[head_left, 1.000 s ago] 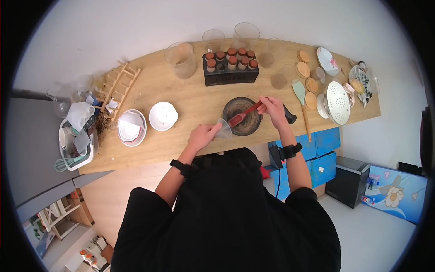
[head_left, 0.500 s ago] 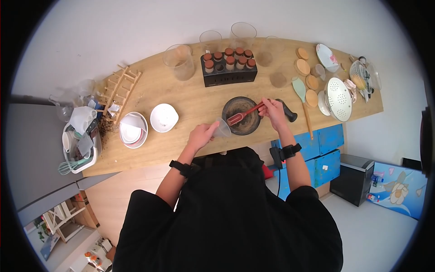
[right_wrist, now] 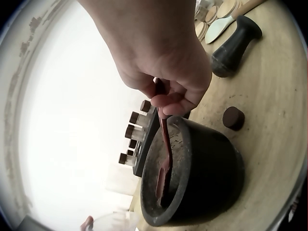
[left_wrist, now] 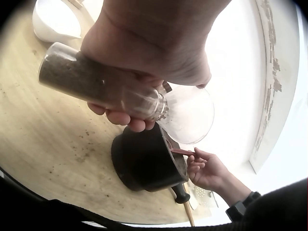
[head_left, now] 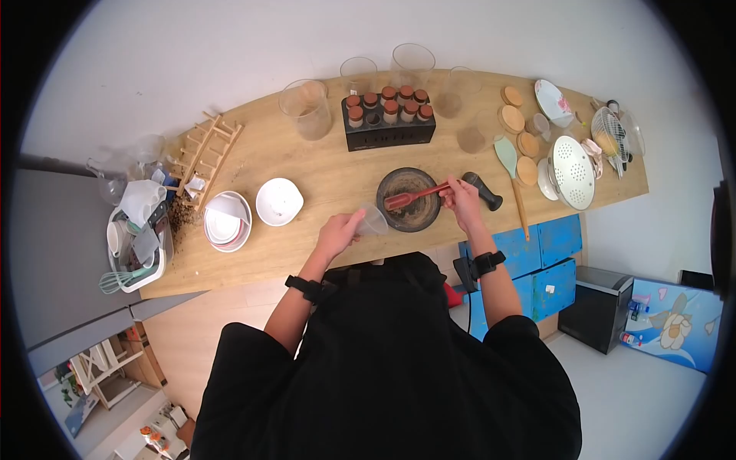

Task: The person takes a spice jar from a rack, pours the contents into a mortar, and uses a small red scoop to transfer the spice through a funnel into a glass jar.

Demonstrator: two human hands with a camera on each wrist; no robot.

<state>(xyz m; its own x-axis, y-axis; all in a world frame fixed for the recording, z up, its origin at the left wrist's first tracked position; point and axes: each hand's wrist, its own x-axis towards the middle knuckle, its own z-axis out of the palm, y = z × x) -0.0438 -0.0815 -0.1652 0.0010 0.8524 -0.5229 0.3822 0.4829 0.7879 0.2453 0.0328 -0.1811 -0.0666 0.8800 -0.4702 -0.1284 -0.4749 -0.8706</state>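
Note:
My left hand (head_left: 336,235) grips a glass jar (left_wrist: 77,79) of brown powder, with a clear funnel (left_wrist: 190,115) at its mouth; in the head view the funnel (head_left: 372,220) is beside the mortar's left rim. The fingers of my right hand (head_left: 463,205) pinch the handle of a red scoop (head_left: 399,201). In the right wrist view the scoop's head (right_wrist: 162,185) is inside the dark mortar (right_wrist: 211,168), over brown powder. A dark round cap (right_wrist: 234,118) lies on the table beside the mortar.
A black pestle (head_left: 483,192) lies right of the mortar. Behind it stands a black rack (head_left: 389,136) of capped jars. White bowls (head_left: 279,202) are on the left; a green spatula (head_left: 507,157), wooden lids (head_left: 512,118) and a white colander (head_left: 571,173) are on the right.
The scoop has turned to lie more level over the mortar, and my right hand has shifted slightly. The funnel has moved a little left, away from the mortar's middle.

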